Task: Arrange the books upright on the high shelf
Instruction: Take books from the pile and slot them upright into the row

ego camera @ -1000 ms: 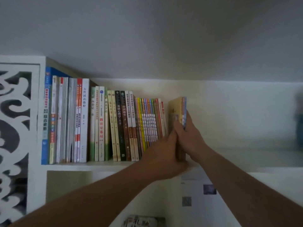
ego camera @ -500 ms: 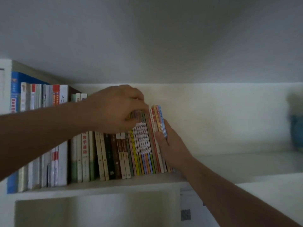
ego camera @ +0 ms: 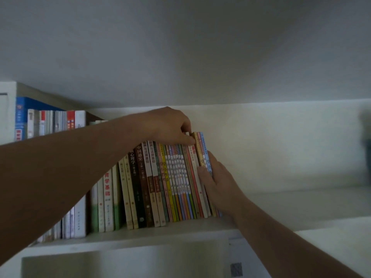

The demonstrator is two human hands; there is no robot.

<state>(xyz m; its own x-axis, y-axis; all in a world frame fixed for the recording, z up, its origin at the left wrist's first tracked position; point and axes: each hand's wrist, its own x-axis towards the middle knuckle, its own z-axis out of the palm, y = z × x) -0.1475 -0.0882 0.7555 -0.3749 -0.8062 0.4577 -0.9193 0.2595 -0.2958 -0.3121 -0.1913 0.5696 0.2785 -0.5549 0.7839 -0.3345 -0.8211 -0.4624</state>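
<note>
Squaring-up step: the left hand [ego camera: 170, 125] pinches the tops of the leaning books [ego camera: 200, 149] on the high shelf [ego camera: 160, 231] while the right hand [ego camera: 218, 181], fingers flat, presses their outer cover; next, tip them upright.

Shelf board [ego camera: 180, 233]: white, as is the back wall [ego camera: 281, 147] behind it. Far-left book [ego camera: 21, 119]: blue spine, with a red patch lower down. Next to it, a group of white and grey spines [ego camera: 48, 122], one with an orange-red top [ego camera: 70, 119]. Mid-row: pale green spines [ego camera: 116, 199], cream spines [ego camera: 128, 197], then black spine [ego camera: 136, 183] and dark brown spine [ego camera: 143, 177], both with white characters. Right of these, thin spines [ego camera: 178, 183] in pink, yellow, green, orange, blue. Row's right end: tan, pink and light blue spines [ego camera: 201, 149]. Ceiling [ego camera: 180, 47]: grey.
</note>
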